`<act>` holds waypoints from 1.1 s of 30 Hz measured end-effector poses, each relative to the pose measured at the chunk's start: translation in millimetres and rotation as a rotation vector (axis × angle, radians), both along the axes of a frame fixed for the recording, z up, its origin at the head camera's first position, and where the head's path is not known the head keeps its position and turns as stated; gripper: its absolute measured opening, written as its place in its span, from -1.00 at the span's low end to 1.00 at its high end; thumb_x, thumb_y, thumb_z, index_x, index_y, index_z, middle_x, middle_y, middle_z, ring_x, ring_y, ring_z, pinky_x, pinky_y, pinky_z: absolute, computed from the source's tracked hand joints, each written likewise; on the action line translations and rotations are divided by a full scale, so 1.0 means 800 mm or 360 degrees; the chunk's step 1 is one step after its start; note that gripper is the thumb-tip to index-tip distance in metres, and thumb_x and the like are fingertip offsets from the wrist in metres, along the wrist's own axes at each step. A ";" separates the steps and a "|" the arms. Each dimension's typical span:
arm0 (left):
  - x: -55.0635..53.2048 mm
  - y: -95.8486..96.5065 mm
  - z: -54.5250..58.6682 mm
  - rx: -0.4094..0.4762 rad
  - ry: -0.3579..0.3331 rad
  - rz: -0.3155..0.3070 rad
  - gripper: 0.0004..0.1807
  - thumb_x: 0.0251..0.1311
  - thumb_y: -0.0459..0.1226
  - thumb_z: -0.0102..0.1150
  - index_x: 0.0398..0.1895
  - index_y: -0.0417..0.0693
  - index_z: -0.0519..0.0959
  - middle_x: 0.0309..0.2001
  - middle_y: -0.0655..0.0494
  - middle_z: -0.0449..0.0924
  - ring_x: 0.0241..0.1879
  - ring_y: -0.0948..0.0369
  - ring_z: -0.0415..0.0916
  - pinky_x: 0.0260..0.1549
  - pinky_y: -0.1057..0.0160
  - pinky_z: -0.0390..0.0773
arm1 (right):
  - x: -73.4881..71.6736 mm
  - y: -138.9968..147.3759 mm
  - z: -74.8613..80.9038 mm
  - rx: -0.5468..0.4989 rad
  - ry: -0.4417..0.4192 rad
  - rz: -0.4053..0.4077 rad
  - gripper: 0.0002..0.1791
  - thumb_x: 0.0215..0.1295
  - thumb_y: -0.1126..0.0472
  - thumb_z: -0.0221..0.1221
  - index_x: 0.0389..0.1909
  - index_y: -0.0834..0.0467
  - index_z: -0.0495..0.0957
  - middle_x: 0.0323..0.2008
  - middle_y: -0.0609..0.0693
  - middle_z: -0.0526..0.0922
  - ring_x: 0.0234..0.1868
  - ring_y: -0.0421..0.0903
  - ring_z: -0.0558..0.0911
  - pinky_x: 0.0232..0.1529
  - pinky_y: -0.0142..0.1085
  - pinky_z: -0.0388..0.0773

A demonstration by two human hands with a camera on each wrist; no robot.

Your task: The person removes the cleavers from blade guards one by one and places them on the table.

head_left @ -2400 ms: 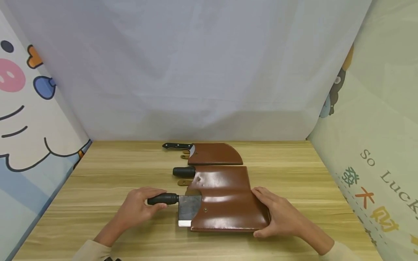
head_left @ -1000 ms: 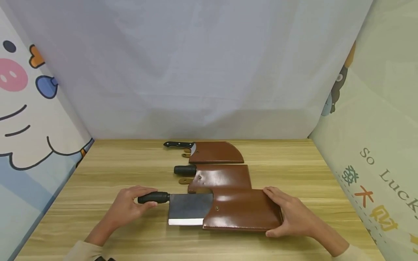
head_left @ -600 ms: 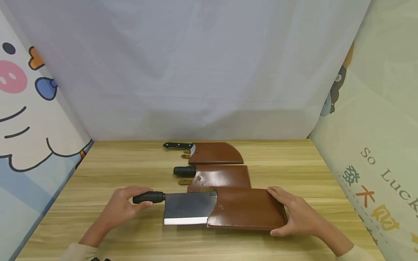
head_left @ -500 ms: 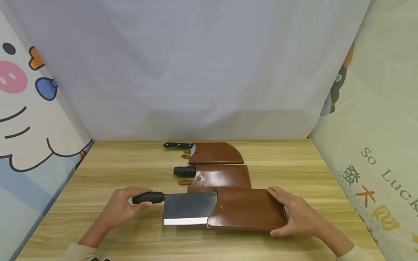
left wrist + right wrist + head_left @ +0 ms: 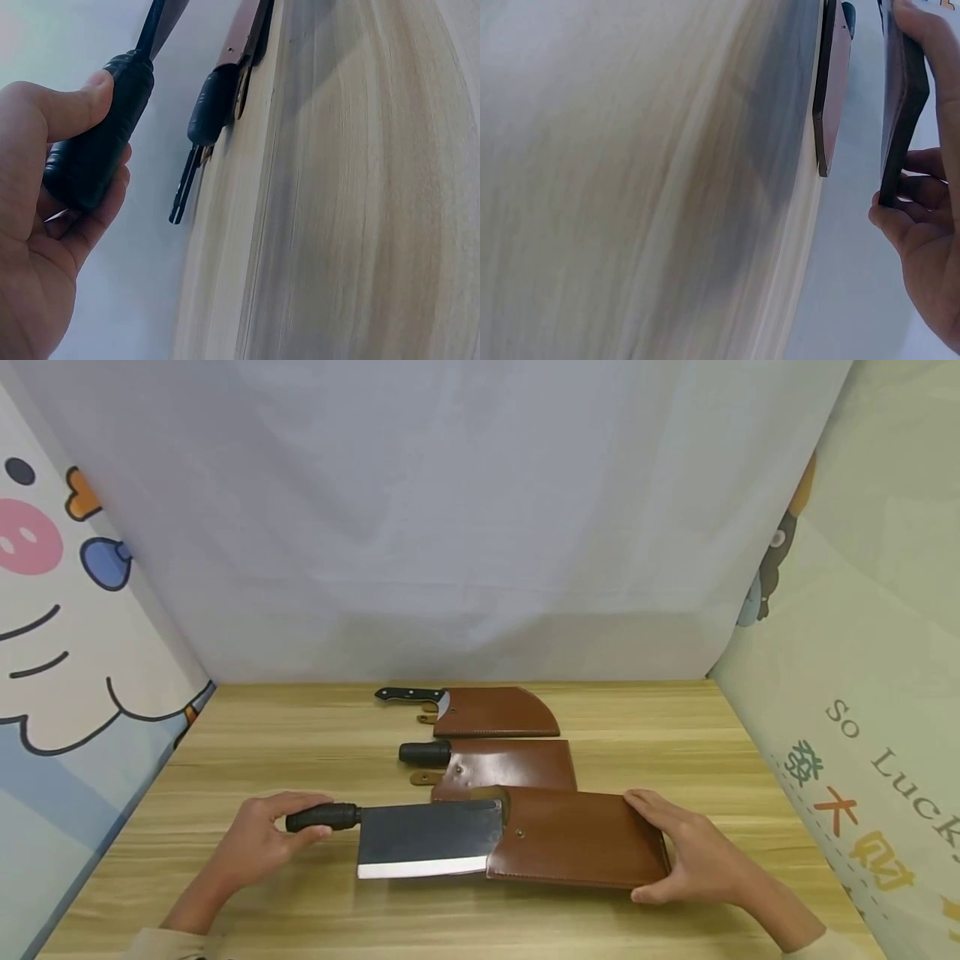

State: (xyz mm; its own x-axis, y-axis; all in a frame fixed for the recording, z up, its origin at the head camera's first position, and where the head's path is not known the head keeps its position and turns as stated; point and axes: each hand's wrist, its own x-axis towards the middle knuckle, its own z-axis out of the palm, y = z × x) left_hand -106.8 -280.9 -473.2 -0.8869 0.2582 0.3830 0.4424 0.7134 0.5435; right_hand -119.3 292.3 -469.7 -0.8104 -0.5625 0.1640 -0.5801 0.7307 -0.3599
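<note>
My left hand (image 5: 258, 835) grips the black handle of a cleaver (image 5: 427, 835), thumb and fingers around it in the left wrist view. The cleaver's dark rectangular blade with a bright edge lies almost wholly in sight, its far end at the mouth of a brown leather sheath (image 5: 577, 839). Whether the tip is still inside is hard to tell. My right hand (image 5: 693, 852) holds the sheath by its closed right end, fingers at the upper corner and thumb at the lower. In the right wrist view the sheath (image 5: 904, 90) is held up off the table.
Behind lies a second sheathed cleaver (image 5: 517, 766) with a black handle, partly covered by the held sheath. Farther back is a sheathed knife (image 5: 495, 712) with a riveted handle and rounded sheath. All are on a wood-grain table (image 5: 247, 743) before a pale curtain (image 5: 480, 527).
The cleaver has slid leftward out of its sheath, from mostly covered to nearly all exposed. My left hand moved left with it; my right hand moved right with the sheath.
</note>
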 end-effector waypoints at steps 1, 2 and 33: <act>0.000 -0.001 0.000 0.0005 0.0000 0.0002 -0.60 0.02 -0.24 0.59 -0.02 -0.07 0.77 -0.07 0.09 0.78 -0.13 0.11 0.74 -0.23 0.19 0.69 | 0.001 0.001 0.001 0.0001 0.0006 -0.0003 0.30 -0.22 -0.35 0.59 0.45 0.33 0.33 0.39 0.29 0.43 0.32 0.26 0.52 0.11 0.16 0.58; 0.001 -0.002 0.001 0.0008 0.0002 0.0004 -0.60 0.02 -0.24 0.59 -0.02 -0.08 0.77 -0.08 0.08 0.78 -0.13 0.12 0.74 -0.23 0.19 0.69 | 0.001 0.001 0.001 0.0003 0.0009 -0.0007 0.30 -0.23 -0.35 0.59 0.45 0.33 0.34 0.39 0.29 0.43 0.32 0.25 0.52 0.11 0.16 0.58; 0.015 -0.043 -0.023 -0.0078 -0.0139 0.0118 -0.65 0.01 -0.16 0.60 -0.10 -0.03 0.80 -0.15 0.09 0.80 -0.15 0.32 0.69 -0.27 0.25 0.66 | 0.019 0.035 -0.006 0.0073 -0.0056 -0.0081 0.29 -0.22 -0.45 0.53 0.42 0.30 0.39 0.34 0.26 0.50 0.27 0.24 0.57 0.09 0.13 0.60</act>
State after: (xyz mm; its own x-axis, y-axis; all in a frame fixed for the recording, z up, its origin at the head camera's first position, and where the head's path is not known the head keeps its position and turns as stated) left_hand -95.0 -315.4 -491.9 -0.9337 0.2075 0.2917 0.3399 0.7691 0.5412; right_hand -104.2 320.1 -474.3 -0.8430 -0.5266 0.1099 -0.5293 0.7752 -0.3448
